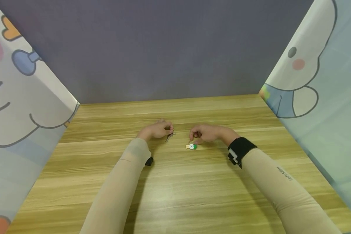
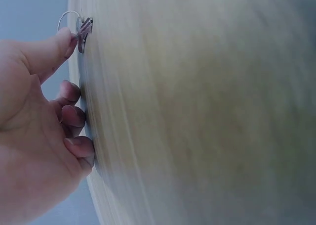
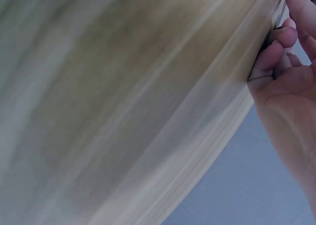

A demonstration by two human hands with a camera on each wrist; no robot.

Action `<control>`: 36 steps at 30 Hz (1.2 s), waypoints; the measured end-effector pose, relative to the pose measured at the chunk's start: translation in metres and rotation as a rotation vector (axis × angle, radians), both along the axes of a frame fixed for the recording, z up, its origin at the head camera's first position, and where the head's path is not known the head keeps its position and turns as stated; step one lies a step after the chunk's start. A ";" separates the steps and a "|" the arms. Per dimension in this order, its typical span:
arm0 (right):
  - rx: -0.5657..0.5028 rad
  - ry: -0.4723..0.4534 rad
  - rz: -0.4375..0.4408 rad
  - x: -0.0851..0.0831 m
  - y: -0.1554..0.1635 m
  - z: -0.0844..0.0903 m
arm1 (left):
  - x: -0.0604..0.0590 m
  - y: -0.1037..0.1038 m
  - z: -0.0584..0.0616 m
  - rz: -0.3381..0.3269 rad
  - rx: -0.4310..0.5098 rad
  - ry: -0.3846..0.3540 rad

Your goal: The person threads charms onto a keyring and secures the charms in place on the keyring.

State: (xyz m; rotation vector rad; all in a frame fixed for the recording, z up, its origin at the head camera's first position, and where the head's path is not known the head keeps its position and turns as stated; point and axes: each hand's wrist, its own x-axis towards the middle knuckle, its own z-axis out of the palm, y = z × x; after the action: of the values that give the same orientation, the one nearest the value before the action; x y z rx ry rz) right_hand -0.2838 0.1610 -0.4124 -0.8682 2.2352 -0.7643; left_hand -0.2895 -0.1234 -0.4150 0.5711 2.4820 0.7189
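Note:
At mid-table my left hand [image 1: 161,129] pinches a small bunch of metal keys [image 1: 169,136] between thumb and fingertips. The left wrist view shows the silvery keys [image 2: 85,33] and a thin wire ring [image 2: 68,13] by the thumb; the other fingers are curled near the wood. To the right, a keychain [image 1: 191,147] with a green, white and yellowish charm lies on the table. My right hand [image 1: 206,133] holds its metal ring at the fingertips, the thumb by the green end. In the right wrist view the right hand [image 3: 291,81] is cut off and the keychain is hidden.
The wooden table [image 1: 175,188] spreads out all around both hands. A grey-blue partition [image 1: 169,52] stands behind it, and cartoon-printed panels [image 1: 307,71] rise on the left and right. Black straps sit at both wrists.

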 end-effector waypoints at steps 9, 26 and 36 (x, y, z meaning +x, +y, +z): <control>-0.003 -0.024 -0.016 -0.001 -0.003 0.003 | -0.010 -0.001 -0.006 0.045 0.020 -0.025; 0.001 0.001 -0.060 0.000 0.000 0.002 | -0.007 -0.008 -0.003 0.030 0.158 -0.047; -0.168 -0.140 -0.159 0.003 0.013 0.019 | 0.003 -0.019 0.017 0.123 0.435 -0.048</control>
State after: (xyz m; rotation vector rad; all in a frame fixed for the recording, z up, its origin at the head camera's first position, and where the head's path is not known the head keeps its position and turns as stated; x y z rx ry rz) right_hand -0.2805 0.1737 -0.3938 -0.6958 2.1566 -1.0669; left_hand -0.2869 -0.1421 -0.3978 0.5454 2.3381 1.3210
